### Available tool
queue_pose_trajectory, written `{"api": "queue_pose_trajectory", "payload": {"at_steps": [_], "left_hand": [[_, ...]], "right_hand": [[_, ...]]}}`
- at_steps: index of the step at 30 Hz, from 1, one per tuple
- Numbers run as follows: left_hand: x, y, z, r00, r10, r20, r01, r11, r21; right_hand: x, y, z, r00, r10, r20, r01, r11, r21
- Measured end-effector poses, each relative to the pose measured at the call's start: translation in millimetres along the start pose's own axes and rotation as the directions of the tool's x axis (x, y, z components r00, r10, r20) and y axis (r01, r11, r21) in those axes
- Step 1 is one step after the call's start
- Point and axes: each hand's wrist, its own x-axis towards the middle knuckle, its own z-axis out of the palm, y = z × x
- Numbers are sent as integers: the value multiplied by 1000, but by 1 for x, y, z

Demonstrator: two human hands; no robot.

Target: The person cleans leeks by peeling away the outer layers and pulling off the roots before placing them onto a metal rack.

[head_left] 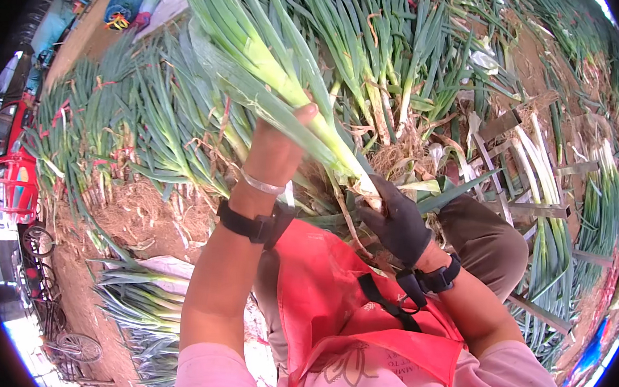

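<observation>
A bunch of long green-leaved, pale-stalked scallions (275, 74) is being held up before the chest, its long axis slanting from upper left down to lower right. The leafy midsection is being clasped by the bare left hand (275, 154), fingers wrapped closed round it. The whitish root end is being gripped by the black-gloved right hand (395, 218), closed round the stalks, above the red cloth apron (331, 290).

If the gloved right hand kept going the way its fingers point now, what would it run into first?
The right hand, in a dark glove, points up and left at the pale base of the green onion bunch, which it already grips. Past that, probably the bare left hand holding the same stalks, though depth is hard to judge.
</observation>
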Motion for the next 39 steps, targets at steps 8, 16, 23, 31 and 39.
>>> {"api": "queue_pose_trajectory", "payload": {"at_steps": [8,16,23,31,39], "left_hand": [[-38,41,71,929,207,-307,-131,959,251],[-68,100,54,843,334,-422,-251,938,241],[-99,178,8,839,470,-273,-367,861,353],[-131,158,68,932,363,-1,-363,932,17],[-135,118,127,958,259,118,-267,962,53]], "right_hand": [[10,-81,-1,737,-518,-435,374,848,-377],[-55,-38,-54,863,-474,-175,427,869,-251],[-141,68,-85,753,507,419,95,546,-832],[-30,-127,-67,885,-427,187,415,904,100],[-19,-187,-46,879,-459,127,258,684,682]]}}
